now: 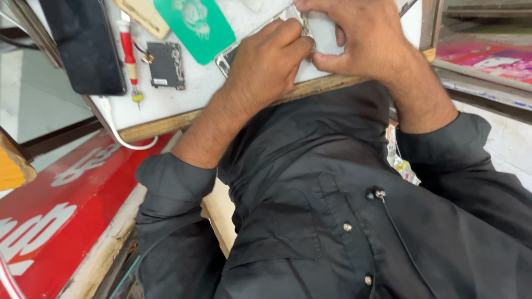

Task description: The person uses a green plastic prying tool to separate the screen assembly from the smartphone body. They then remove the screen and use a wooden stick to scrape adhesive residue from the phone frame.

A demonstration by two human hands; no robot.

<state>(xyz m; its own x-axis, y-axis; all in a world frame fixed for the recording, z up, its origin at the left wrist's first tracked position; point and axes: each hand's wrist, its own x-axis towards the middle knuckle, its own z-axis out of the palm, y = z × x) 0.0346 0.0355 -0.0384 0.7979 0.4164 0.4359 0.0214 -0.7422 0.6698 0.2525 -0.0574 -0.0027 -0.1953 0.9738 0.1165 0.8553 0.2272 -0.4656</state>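
Opened phone (partly hidden), left hand, right hand pressing

Worktop: white, matt, smooth laminate look, scuffed, with a bare wooden edge strip, rough and worn. Phone frame under both hands: bright metal rim, glossy. Screwdriver: red and white plastic handle, smooth, brass-coloured metal tip. Circuit module: dark, matt. Green card: flat, smooth plastic or paper, cannot tell which. Shirt: black woven cloth, matt, with shiny metal snaps. Red signboard: glossy painted surface.
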